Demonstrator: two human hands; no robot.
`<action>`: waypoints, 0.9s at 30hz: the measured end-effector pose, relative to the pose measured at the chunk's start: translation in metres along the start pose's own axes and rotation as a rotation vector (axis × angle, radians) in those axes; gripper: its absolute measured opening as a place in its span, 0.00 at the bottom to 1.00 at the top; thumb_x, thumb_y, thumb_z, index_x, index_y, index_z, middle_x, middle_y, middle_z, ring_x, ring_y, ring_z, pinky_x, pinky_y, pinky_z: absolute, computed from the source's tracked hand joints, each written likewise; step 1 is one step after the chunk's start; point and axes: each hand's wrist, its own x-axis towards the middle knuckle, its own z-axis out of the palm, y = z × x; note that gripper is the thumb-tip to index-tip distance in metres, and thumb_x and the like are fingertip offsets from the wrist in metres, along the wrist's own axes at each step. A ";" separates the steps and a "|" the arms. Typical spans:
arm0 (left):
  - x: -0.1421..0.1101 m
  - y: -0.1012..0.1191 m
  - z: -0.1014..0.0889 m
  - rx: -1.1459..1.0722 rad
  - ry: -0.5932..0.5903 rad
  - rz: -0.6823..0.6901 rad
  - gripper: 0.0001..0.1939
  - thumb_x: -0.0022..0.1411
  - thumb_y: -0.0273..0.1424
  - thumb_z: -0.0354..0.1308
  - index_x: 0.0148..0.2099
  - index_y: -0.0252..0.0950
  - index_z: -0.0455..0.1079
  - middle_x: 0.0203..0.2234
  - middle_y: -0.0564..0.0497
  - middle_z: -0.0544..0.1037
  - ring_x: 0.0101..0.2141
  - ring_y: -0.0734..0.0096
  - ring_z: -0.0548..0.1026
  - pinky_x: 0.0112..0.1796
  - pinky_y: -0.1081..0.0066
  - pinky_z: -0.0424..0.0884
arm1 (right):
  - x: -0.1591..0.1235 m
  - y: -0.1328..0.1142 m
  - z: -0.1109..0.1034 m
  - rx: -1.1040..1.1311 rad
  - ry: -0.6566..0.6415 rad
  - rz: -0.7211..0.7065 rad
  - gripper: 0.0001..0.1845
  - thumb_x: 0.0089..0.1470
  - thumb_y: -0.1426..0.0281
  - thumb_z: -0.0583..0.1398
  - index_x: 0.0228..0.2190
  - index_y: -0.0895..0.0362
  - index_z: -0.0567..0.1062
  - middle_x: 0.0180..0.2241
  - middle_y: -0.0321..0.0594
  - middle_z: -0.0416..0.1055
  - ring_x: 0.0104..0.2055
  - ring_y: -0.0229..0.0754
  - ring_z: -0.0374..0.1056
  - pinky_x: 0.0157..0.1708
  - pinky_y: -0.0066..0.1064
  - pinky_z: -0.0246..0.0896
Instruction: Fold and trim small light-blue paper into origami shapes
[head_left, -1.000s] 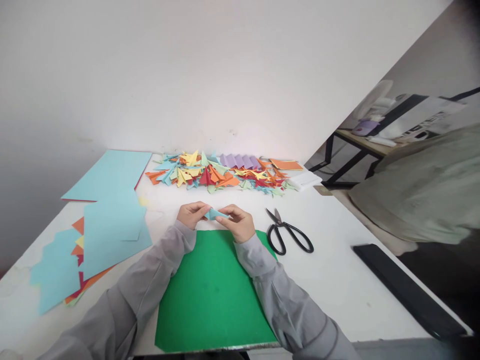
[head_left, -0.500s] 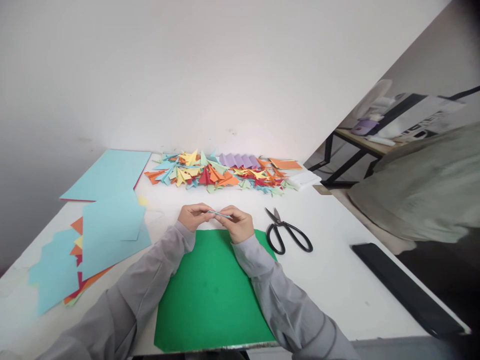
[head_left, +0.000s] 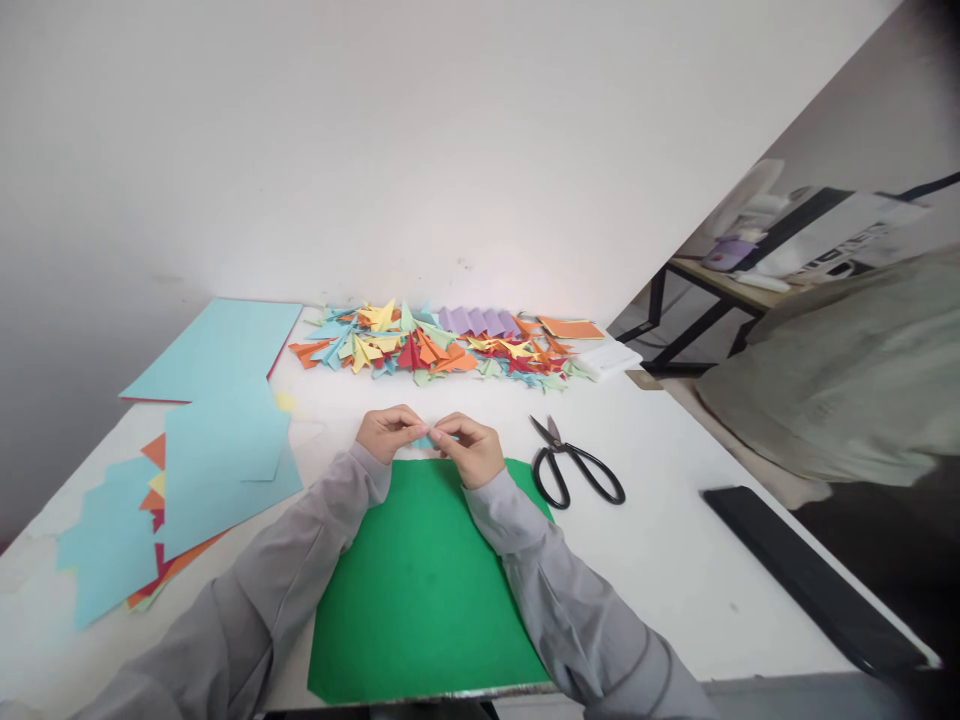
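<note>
Pinched between both hands is a small piece of light blue paper (head_left: 424,441), mostly covered by the fingers. My left hand (head_left: 391,432) grips it from the left with thumb and fingertips. My right hand (head_left: 473,446) pinches it from the right, the two thumbs almost meeting. Both hands are just above the far edge of a green mat (head_left: 427,580). Behind them lies a heap of small folded paper planes (head_left: 420,350) in several colours. Black-handled scissors (head_left: 577,462) rest partly spread to the right of my right hand.
Light blue paper sheets (head_left: 225,450) overlap on the left, with coloured scraps under them. A purple pleated paper (head_left: 478,321), orange paper (head_left: 571,328) and a white object (head_left: 609,360) lie at the back. A long black object (head_left: 814,580) lies along the right edge. A person's sleeve (head_left: 847,370) is beyond.
The blue paper was a thin edge sticking out over the right fingers; now it hangs below the fingertips. My right hand has shifted slightly left, closer to my left.
</note>
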 end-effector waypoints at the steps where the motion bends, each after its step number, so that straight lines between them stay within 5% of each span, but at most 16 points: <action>1: 0.000 0.000 0.000 0.009 -0.002 -0.010 0.13 0.40 0.38 0.66 0.20 0.32 0.73 0.18 0.51 0.72 0.22 0.75 0.68 0.25 0.73 0.64 | 0.000 0.000 0.000 -0.009 -0.005 -0.004 0.13 0.39 0.60 0.65 0.18 0.57 0.73 0.21 0.35 0.66 0.19 0.34 0.62 0.16 0.27 0.60; 8: -0.003 -0.002 0.004 0.000 0.003 -0.087 0.15 0.40 0.39 0.65 0.21 0.31 0.70 0.17 0.53 0.70 0.21 0.78 0.65 0.22 0.76 0.61 | 0.000 -0.001 0.000 -0.059 0.023 -0.005 0.14 0.38 0.60 0.65 0.17 0.57 0.72 0.18 0.33 0.64 0.16 0.32 0.60 0.15 0.27 0.56; 16: -0.001 -0.013 0.001 -0.031 0.140 -0.146 0.16 0.38 0.41 0.65 0.23 0.32 0.70 0.15 0.54 0.70 0.18 0.79 0.65 0.19 0.77 0.63 | 0.002 0.005 -0.003 -0.013 0.093 0.179 0.15 0.38 0.60 0.64 0.15 0.57 0.69 0.13 0.32 0.65 0.15 0.33 0.58 0.16 0.27 0.55; 27: -0.002 -0.011 0.003 0.005 0.077 -0.164 0.17 0.34 0.40 0.67 0.18 0.30 0.68 0.11 0.56 0.66 0.15 0.83 0.60 0.16 0.79 0.56 | 0.001 -0.003 0.004 0.029 0.071 0.217 0.19 0.35 0.57 0.64 0.11 0.58 0.67 0.10 0.30 0.62 0.13 0.31 0.55 0.15 0.26 0.51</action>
